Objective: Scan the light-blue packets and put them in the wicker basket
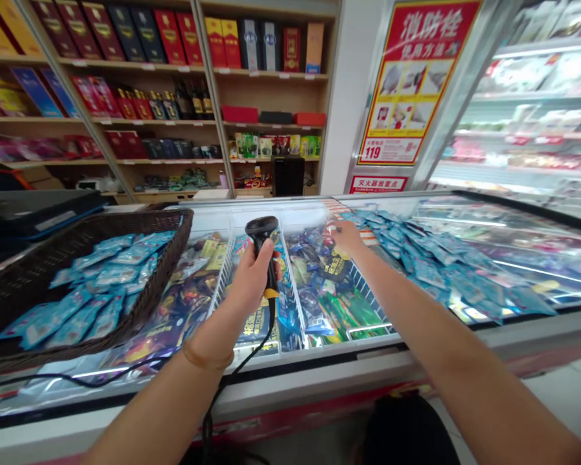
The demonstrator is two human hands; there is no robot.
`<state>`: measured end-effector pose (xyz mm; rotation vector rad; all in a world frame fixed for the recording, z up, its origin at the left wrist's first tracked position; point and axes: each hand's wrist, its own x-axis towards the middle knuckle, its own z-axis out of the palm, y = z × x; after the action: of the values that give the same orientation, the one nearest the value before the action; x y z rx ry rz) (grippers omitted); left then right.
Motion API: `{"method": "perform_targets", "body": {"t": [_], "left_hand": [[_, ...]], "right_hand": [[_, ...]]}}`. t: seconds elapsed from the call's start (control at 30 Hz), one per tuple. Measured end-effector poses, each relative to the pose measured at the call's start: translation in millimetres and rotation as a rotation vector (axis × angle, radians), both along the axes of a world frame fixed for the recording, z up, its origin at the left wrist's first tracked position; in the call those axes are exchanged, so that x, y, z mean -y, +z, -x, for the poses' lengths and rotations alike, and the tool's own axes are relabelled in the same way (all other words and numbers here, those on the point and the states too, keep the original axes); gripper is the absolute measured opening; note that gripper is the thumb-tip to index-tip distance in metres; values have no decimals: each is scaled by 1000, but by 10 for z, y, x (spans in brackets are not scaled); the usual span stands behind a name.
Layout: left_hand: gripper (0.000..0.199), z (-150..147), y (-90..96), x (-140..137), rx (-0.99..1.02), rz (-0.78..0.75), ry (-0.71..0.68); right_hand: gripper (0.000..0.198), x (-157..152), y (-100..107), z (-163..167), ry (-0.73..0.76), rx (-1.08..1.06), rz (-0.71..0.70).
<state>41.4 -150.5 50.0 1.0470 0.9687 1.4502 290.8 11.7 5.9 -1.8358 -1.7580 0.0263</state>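
Black corded handheld scanner (272,276), fingers of left hand (252,268) wrapped round it. Right of scanner: right hand (348,239) near heaped shiny blue packets (423,255), fingertips blurred, can't tell their hold.

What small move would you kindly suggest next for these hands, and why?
Perhaps bring the scanner nearer the pile of blue packets on the right: the left hand holds it well apart from them, while the right hand is beside that pile.
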Motion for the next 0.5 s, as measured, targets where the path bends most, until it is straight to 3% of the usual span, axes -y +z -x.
{"method": "perform_targets", "body": {"t": [0.1, 0.23, 0.37, 0.5], "left_hand": [[56, -31, -144, -10, -72, 48, -48], [54, 14, -261, -12, -177, 36, -76], [51, 13, -288, -8, -207, 10, -65], [49, -29, -305, 9, -235, 6, -101]], "right_hand": [[41, -9, -100, -396, -144, 107, 87], [48, -45, -293, -571, -230, 154, 129], [51, -123, -395, -604, -222, 199, 127], [51, -139, -364, -611, -155, 258, 158]]}}
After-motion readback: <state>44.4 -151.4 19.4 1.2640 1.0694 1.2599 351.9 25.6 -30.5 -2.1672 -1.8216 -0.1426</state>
